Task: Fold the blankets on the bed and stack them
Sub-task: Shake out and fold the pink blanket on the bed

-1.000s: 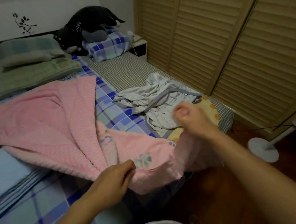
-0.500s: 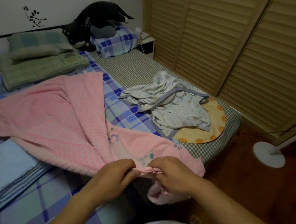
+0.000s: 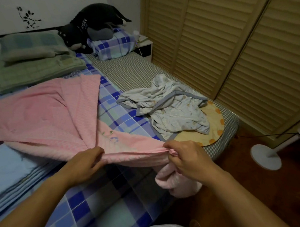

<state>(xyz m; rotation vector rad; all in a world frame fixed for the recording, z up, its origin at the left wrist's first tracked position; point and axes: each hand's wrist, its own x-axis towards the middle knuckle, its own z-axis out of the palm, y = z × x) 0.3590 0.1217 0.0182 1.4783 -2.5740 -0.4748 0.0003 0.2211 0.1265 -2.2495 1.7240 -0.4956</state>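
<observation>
While the pink textured blanket (image 3: 41, 120) lies spread over the blue checked bed (image 3: 99, 206), the left hand (image 3: 84, 165) grips its near edge and the right hand (image 3: 184, 157) pinches that edge alongside; a crumpled pale printed blanket (image 3: 170, 107) sits beyond.

Blankets: pink (image 3: 41, 120), pale crumpled (image 3: 172, 111), green folded (image 3: 37, 73); two hands (image 3: 84, 165) (image 3: 188, 157).

Pink blanket (image 3: 41, 120): textured, spread unfolded across the bed (image 3: 99, 206), near edge pulled taut, one corner hanging off the bed's near side. Pale blue-trimmed blanket (image 3: 170, 109): crumpled heap, right of pink one, apart. Green blanket (image 3: 35, 71): folded flat, far left.
</observation>
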